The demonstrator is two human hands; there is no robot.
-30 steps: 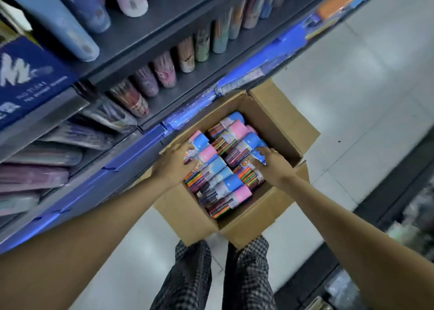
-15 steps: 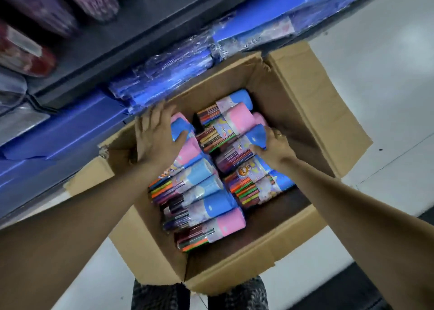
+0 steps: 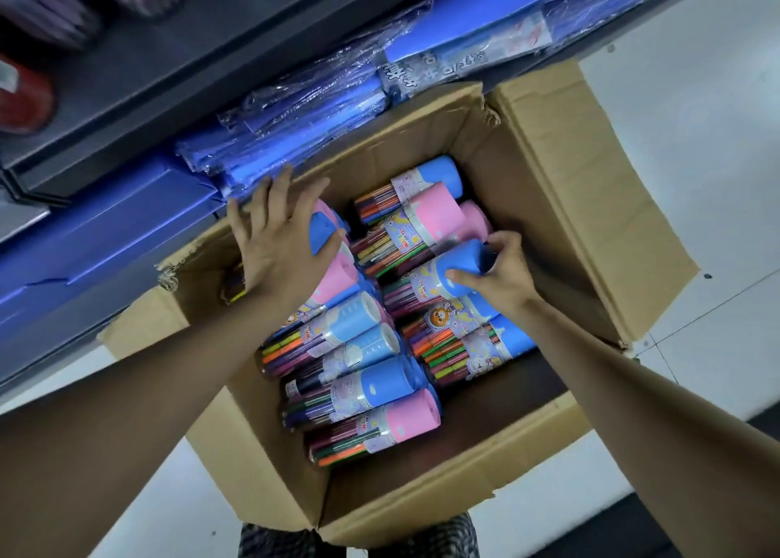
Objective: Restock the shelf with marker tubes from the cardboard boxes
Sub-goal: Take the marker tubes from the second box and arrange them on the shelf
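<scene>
Far left, the shelf [image 3: 139, 72] is seen from above, dark and tiered, with blurred goods on its upper levels. Along its lower edge blue packs [image 3: 304, 118] in clear wrap are stacked, just beside the box.

Next, the left hand [image 3: 278, 257] is laid inside the box [image 3: 570, 203] at its left wall. Its fingers [image 3: 278, 194] are spread and nearly straight, the tips reaching up over the box's rim towards the packs. The thumb is hooked round the blue cap of a tube [image 3: 323, 230], so that tube is held under the palm. A pink-capped tube is pressed against it just below.

In the middle, the open cardboard box is filled with marker tubes [image 3: 363, 393], all lying on their sides in two rows, blue and pink caps pointing right and upward, coloured markers showing through the clear bodies. The flaps are folded outward; the box is set on the pale tiled floor [image 3: 696, 105], tight against the shelf.

To the right, the right hand [image 3: 500, 279] is closed on a blue-capped tube [image 3: 456, 268] in the right row. Its fingers are curled over the cap's end, the thumb pressed to the cap's near side. That tube is tilted slightly above its neighbours, touching the pink-capped tube behind it.

At the bottom edge, checked trousers [image 3: 358, 536] are glimpsed beneath the box.
</scene>
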